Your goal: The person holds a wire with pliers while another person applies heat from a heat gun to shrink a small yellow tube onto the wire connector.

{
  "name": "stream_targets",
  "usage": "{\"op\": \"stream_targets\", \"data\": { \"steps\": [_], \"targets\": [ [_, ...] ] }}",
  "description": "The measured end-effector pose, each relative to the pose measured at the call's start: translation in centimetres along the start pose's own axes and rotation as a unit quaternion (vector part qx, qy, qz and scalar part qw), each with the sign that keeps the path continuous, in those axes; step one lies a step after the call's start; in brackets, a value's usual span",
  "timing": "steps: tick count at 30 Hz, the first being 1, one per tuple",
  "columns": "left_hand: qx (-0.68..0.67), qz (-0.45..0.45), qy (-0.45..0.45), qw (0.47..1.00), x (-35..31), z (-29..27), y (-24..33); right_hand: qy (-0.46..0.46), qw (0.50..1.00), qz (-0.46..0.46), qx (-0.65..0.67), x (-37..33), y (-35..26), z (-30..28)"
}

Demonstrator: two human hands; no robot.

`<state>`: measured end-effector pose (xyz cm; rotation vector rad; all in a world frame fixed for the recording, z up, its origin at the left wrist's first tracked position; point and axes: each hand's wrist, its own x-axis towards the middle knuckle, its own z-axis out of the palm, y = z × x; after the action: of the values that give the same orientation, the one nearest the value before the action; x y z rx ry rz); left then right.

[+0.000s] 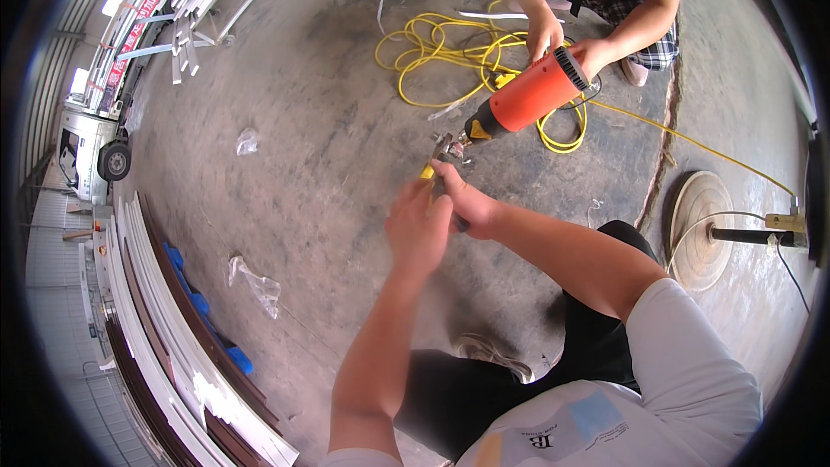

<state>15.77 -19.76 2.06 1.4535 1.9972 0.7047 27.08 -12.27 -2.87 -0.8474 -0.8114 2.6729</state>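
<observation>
My left hand (418,220) is closed round a hammer (427,171) with a yellow part on its handle and a metal head. Close against it, my right hand (467,199) grips a dark-handled tool whose kind I cannot make out; the fingers cover most of it. Both tools reach the metal nose of a large orange-and-black power tool (532,95), though I cannot tell whether they touch. Across from me a crouching person steadies the power tool's rear end with a left hand (595,56) and a right hand (545,35).
A coiled yellow cable (432,60) lies on the concrete floor behind the power tool. Scraps of clear plastic (256,284) are scattered at left. Long white and brown profiles (164,337) line the left side, near a white truck (86,151). A round base with a pole (700,229) stands at right.
</observation>
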Motion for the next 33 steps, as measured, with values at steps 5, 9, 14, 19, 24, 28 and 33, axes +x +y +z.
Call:
{"op": "stream_targets", "data": {
  "steps": [5,9,14,19,24,28,33],
  "targets": [
    [0.014,0.003,0.024,1.000,0.0,0.2,0.3,0.012,1.000,-0.015,0.010,0.5,0.0,-0.3],
    [0.018,0.000,0.029,0.999,-0.1,0.1,0.4,0.014,1.000,-0.020,0.005,0.7,0.0,-0.4],
    [0.023,0.002,0.023,0.999,0.0,0.1,0.5,0.032,0.999,-0.021,0.008,0.9,0.4,-0.4],
    [0.019,0.004,0.026,0.999,0.3,0.4,0.2,0.043,0.999,-0.012,0.004,1.8,1.1,-1.4],
    [0.020,0.032,0.040,0.999,0.6,0.5,-0.3,0.055,0.998,-0.013,0.006,1.6,0.8,-1.0],
    [0.005,0.014,0.028,1.000,0.9,0.1,0.5,0.008,1.000,-0.028,0.010,0.6,0.1,-0.4],
    [-0.020,0.021,0.037,0.999,1.1,0.2,-0.6,0.031,0.999,-0.016,0.008,0.8,0.1,-0.2]
  ]
}}
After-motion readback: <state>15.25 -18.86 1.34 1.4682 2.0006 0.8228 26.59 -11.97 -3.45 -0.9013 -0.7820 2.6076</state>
